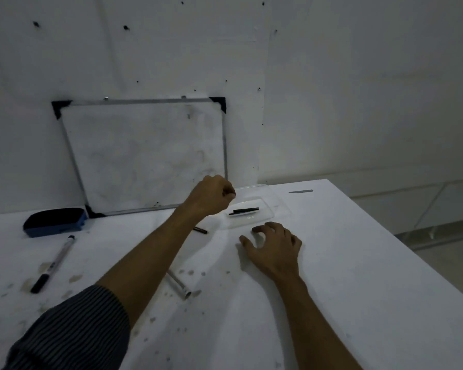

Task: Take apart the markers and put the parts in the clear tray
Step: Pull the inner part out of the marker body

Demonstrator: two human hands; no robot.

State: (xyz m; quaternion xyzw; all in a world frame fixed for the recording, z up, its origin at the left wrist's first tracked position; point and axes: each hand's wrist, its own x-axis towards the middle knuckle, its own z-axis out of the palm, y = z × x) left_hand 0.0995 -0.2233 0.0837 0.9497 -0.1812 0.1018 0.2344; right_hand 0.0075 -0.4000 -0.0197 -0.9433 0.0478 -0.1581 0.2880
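Left hand (211, 196) hovers fisted at the clear tray (267, 209), fingers together; contents indeterminate. Right hand (274, 247) rests on worktop (358, 263), fingers apart. Black marker part (243, 211) lies in tray.

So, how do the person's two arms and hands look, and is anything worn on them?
The left hand is bare, and its arm wears a dark sleeve with thin pale stripes, pushed up to about the elbow. The right hand and its forearm are bare. No gloves, rings or watch can be seen.
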